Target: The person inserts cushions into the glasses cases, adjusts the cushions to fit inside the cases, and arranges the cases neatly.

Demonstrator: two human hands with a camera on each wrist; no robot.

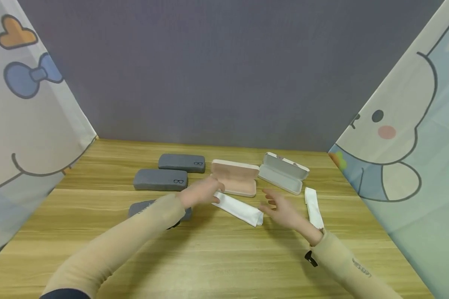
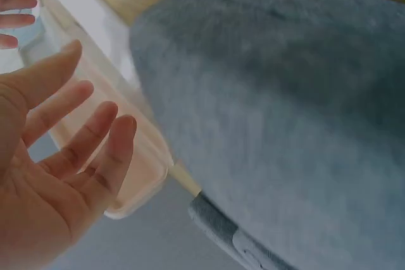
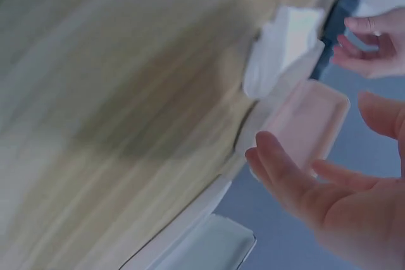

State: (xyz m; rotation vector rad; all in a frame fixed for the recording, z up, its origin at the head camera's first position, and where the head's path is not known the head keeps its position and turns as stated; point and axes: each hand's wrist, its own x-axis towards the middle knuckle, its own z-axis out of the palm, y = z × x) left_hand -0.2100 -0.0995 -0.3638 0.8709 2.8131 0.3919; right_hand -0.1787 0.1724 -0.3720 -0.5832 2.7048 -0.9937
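Observation:
A folded white cloth [image 1: 241, 209] lies slantwise on the table in front of an opened pink glasses case [image 1: 235, 187]. My left hand [image 1: 203, 191] hovers by the cloth's left end, and its fingers are loosely bent around nothing in the left wrist view. At the cloth's other end is my right hand [image 1: 282, 209], with thumb and fingers spread apart and holding nothing. Behind it stands a second opened glasses case [image 1: 282, 176], white outside with a pale grey-green inside. The right wrist view shows the cloth [image 3: 278, 58] beyond my right fingers.
Three closed grey glasses cases sit on the left: one at the back [image 1: 181, 162], one in the middle [image 1: 161, 179], and a front one [image 1: 187, 214] partly covered by my left forearm. Another folded white cloth [image 1: 313, 207] lies right of my right hand. A grey panel [image 1: 209, 83] rises behind the table.

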